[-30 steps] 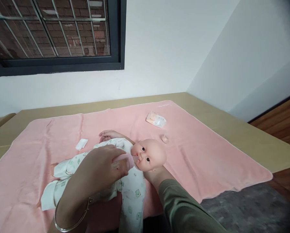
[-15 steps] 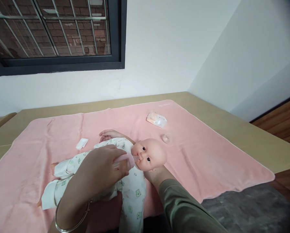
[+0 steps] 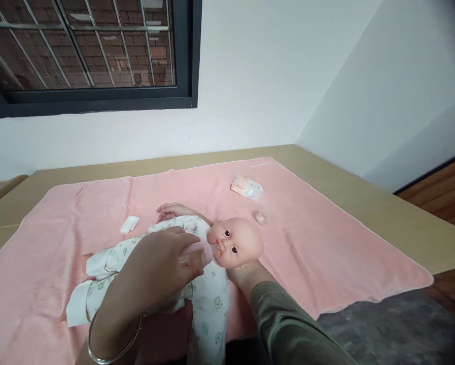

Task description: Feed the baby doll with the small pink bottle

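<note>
A baby doll [image 3: 237, 242] in a white printed romper lies on its back on a pink blanket [image 3: 326, 253], head to the right. My left hand [image 3: 162, 268], with a metal bangle on the wrist, is closed around a small pink feeding bottle [image 3: 202, 252] whose clear teat touches the doll's mouth. My right hand [image 3: 246, 276], in an olive sleeve, reaches under the doll's head from the near side and supports it; its fingers are mostly hidden by the head.
On the blanket lie a small plastic packet [image 3: 247, 187], a little clear pink cap [image 3: 261, 218] and a folded white wipe [image 3: 130, 224]. The blanket covers a tan table [image 3: 364, 197] set in a wall corner, under a barred window [image 3: 86, 50].
Almost nothing has changed; both hands and the bottle stay in place at the doll's mouth, and the view has shifted very slightly.
</note>
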